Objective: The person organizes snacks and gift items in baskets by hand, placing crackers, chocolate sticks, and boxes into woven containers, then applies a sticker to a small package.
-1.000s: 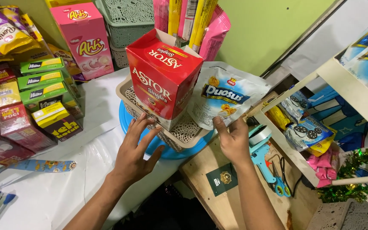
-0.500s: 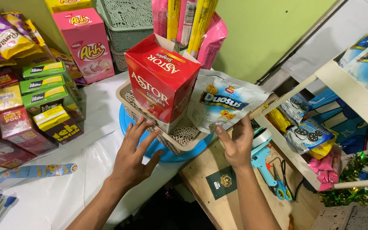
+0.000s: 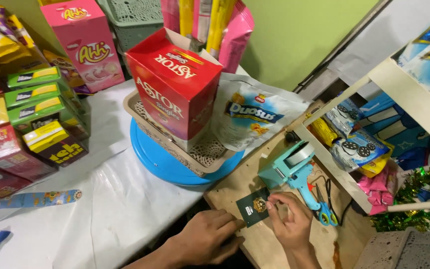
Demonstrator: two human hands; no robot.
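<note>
Right hand (image 3: 290,225) pinches the dark card (image 3: 254,206) by its edge, left hand (image 3: 209,238) flat beside it; advise lifting it level, clear of the scissors (image 3: 324,209).

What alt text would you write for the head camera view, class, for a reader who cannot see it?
Two bare hands meet at a small dark green card on a wooden board: the right hand pinches its edge, the left hand rests beside it. Behind stand a red box in a tray on a blue disc, and a teal tape dispenser.
</note>
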